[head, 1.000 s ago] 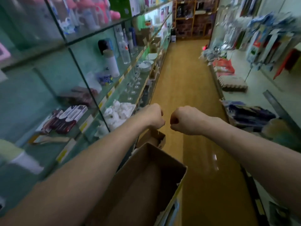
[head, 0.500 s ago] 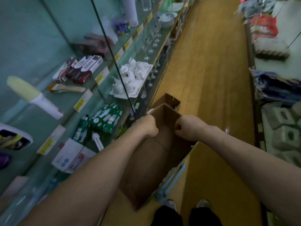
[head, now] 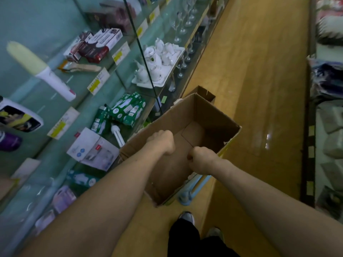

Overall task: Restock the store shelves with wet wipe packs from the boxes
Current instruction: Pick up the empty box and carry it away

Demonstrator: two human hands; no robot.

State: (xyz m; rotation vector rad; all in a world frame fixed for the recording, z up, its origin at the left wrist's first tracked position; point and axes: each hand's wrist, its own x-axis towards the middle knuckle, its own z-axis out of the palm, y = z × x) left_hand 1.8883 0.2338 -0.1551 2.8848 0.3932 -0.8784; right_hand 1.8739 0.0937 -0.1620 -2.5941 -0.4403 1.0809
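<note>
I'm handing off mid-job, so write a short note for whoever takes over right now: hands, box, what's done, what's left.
Left hand: closed in a fist over the open cardboard box; nothing visible in its grip.
Right hand: also closed, over the box's near part; whether it holds anything cannot be told.
Box: stands on the wooden floor beside the glass shelves, flaps open; the visible inside looks empty, no wipe packs seen.
Done: cannot be judged from this view; no wipe packs identifiable on the shelves.
Left: check the box, then find a box that has packs.

Both my arms reach toward 12 o'clock, left hand (head: 163, 141) and right hand (head: 199, 160) curled into fists, close together.
</note>
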